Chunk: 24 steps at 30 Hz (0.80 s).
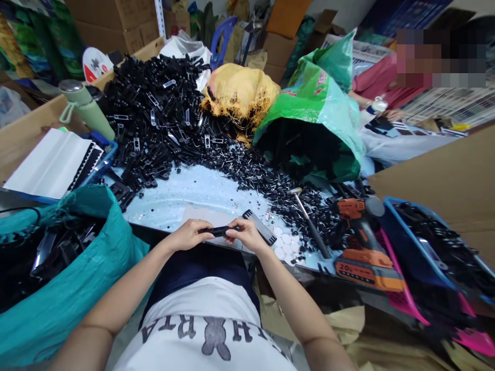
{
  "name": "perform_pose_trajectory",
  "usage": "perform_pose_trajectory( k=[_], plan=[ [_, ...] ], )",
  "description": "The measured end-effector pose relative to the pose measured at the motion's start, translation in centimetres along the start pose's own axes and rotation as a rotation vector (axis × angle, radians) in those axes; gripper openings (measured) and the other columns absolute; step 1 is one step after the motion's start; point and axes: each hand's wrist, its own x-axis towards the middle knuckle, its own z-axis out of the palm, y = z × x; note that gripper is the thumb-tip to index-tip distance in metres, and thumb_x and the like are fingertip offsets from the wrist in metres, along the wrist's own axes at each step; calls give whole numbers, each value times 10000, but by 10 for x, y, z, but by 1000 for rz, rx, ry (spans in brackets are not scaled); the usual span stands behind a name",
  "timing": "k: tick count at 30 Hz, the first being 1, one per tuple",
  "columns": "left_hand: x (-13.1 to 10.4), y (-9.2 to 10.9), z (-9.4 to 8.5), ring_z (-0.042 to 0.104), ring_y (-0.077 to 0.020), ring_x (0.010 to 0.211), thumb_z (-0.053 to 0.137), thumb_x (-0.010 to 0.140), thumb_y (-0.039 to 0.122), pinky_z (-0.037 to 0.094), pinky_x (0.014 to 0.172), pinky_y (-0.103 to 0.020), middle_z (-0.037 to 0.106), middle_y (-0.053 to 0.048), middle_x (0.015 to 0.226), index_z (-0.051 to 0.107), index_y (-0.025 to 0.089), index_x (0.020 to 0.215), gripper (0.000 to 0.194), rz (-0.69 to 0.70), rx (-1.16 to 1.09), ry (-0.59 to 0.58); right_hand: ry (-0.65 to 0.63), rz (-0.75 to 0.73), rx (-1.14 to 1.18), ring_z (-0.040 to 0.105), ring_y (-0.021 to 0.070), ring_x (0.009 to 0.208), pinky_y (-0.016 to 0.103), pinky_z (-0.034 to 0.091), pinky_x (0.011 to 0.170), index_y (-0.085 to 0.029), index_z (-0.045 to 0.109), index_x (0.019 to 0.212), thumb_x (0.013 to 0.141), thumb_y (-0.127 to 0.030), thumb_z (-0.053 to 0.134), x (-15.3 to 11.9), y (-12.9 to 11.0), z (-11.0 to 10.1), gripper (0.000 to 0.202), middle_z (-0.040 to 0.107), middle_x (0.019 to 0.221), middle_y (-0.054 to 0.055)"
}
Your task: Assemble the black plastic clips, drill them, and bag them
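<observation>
Between my two hands, just over the table's front edge, is a narrow black plastic part (218, 231). My left hand (188, 234) pinches one end of it, and my right hand (246, 234) pinches the other. Its exact kind is too small to make out. Beside my right hand lies a flat grey piece with black notched ends (263, 228) on the table. A hammer (311, 224) with a dark handle rests further right, among small black parts and pins (251, 167). Farther back on the left rises a large heap of black parts (154, 111).
An orange cordless drill (365, 247) stands right, near a blue basket (421, 242) of black parts. A green sack (309, 108) and a yellow mesh sack (240, 93) lie behind. At left are a teal sack (116, 242) and a bottle (87, 108). Another person sits far right.
</observation>
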Motion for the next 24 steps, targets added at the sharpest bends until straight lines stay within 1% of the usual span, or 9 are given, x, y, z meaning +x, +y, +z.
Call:
perform_pose_trajectory(
  k=[3, 6, 8, 10, 12, 14, 17, 20, 24],
  plan=[
    [4, -4, 4, 550, -112, 592, 594, 767, 361, 408, 581, -209, 611, -6, 675, 658, 162, 849, 225, -21, -117, 9, 13, -38, -20, 621, 181, 446, 287, 525, 440, -164, 593, 681, 572, -474, 763, -3, 5, 2, 370, 647, 535, 15],
    [17, -7, 19, 566, -110, 572, 606, 748, 429, 446, 588, -226, 611, -7, 689, 596, 150, 952, 346, -137, -406, 276, 279, -258, -240, 654, 204, 540, 324, 550, 534, -178, 631, 759, 668, -484, 703, -2, 15, 16, 326, 667, 596, 36],
    [28, -8, 30, 591, -117, 596, 606, 739, 472, 476, 618, -248, 619, -13, 716, 529, 145, 1054, 461, -202, -629, 460, 410, -436, -468, 676, 217, 708, 348, 556, 677, -194, 657, 855, 759, -475, 625, 1, 22, 28, 299, 702, 773, 81],
    [38, -10, 37, 605, -117, 644, 621, 730, 472, 486, 665, -252, 615, -12, 725, 514, 135, 1070, 490, -201, -749, 551, 328, -576, -694, 651, 216, 906, 348, 524, 819, -202, 649, 993, 820, -461, 557, 3, 27, 33, 325, 685, 983, 105],
    [44, -14, 37, 584, -96, 633, 627, 737, 448, 475, 662, -222, 585, 5, 691, 552, 122, 1033, 447, -176, -706, 616, 203, -644, -894, 589, 210, 1048, 350, 474, 910, -199, 596, 1131, 843, -451, 532, 1, 29, 23, 388, 634, 1125, 105],
    [45, -22, 34, 541, -70, 577, 589, 773, 445, 452, 588, -189, 555, 16, 680, 575, 123, 1069, 437, -173, -572, 655, 299, -578, -1090, 514, 236, 1142, 401, 413, 971, -180, 533, 1228, 844, -444, 533, -6, 29, 0, 466, 573, 1218, 126],
    [43, -30, 32, 477, -50, 484, 475, 846, 465, 394, 461, -176, 544, 12, 709, 516, 149, 1231, 500, -172, -426, 586, 591, -282, -1242, 478, 304, 1141, 506, 365, 960, -132, 514, 1258, 870, -417, 488, -17, 27, -40, 482, 565, 1182, 187],
    [44, -25, 44, 469, -32, 443, 437, 872, 439, 430, 480, -199, 592, -25, 852, 496, 179, 1274, 482, -81, -332, 409, 531, -171, -985, 564, 259, 987, 445, 447, 874, -148, 508, 1271, 902, -420, 408, -20, 24, -50, 469, 600, 1077, 156],
    [50, -7, 63, 507, -43, 457, 468, 868, 397, 475, 523, -230, 619, -68, 1028, 501, 213, 1276, 449, -5, -249, 347, 368, -105, -321, 587, 139, 621, 299, 519, 581, -203, 346, 1390, 913, -495, 311, -15, 16, -21, 560, 614, 839, 53]
  ],
)
